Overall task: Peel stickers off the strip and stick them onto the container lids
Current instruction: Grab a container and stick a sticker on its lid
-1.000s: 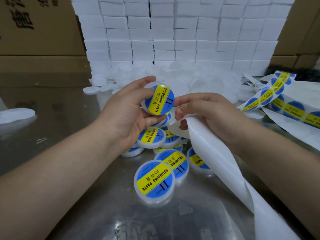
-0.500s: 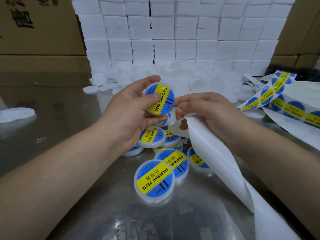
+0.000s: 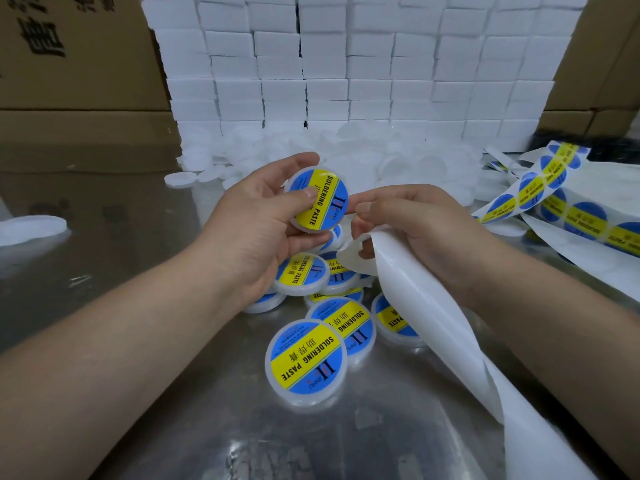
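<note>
White boxes (image 3: 346,64) and loose lids (image 3: 263,147) crowd the table's (image 3: 104,271) far edge; labelled lids (image 3: 306,358) lie mid-table. The left hand (image 3: 256,230) grips a stickered lid (image 3: 317,200); the right hand (image 3: 408,223) pinches the strip (image 3: 433,306).

Looks like a small packing room or warehouse corner, definitely not a home. Right behind the person's fingers (image 3: 391,197) there's a whole wall of stacked white boxes (image 3: 346,64), with a loose heap of plain white lids (image 3: 398,161) at its foot and big brown cardboard cartons (image 3: 76,64) off to the sides. Below the fingers is a shiny metal table (image 3: 104,220) with labelled lids (image 3: 306,358) piled up, and sticker strips (image 3: 530,195) to their right.
</note>
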### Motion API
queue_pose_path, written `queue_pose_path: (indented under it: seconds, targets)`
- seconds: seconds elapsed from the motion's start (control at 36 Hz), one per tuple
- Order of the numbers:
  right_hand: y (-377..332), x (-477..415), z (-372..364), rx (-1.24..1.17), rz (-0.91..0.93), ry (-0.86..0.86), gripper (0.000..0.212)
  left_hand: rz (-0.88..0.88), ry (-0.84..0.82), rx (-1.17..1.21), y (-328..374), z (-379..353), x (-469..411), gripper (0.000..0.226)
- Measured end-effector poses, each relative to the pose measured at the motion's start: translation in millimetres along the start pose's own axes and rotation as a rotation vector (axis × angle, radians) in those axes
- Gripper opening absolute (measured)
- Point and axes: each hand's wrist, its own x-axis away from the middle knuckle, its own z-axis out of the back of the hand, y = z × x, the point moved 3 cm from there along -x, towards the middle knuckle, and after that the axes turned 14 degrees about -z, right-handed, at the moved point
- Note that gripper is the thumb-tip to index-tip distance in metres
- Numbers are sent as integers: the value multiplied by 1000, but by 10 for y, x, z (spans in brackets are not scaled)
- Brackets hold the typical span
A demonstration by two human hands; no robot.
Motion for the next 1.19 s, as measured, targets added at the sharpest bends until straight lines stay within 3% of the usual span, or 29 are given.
queue_pose_path:
  seconds: [0.56, 0.64, 0.89, 0.94, 1.03, 1.11, 1.19]
  targets:
    - [20, -31, 39, 40, 25, 46, 21, -55, -15, -82, 12, -18, 16, 32]
    - [28, -38, 32, 33, 31, 28, 28, -90, -23, -125, 14, -14, 16, 34]
    - [13, -33, 62, 151, 36, 58, 27, -400, -76, -378, 147, -82, 136, 42]
    - [15, -42, 94, 207, 29, 73, 11, -452, -60, -373, 191, -109, 158, 41]
    - [91, -87, 125, 415, 3, 138, 48, -509, -16, -306, 283, -110, 157, 37]
    - [78, -69, 99, 327, 2, 210, 31, -506, -15, -315, 329, -98, 145, 35]
    - [13, -61, 117, 153, 27, 179, 32, -378, -20, -364, 223, -81, 127, 32]
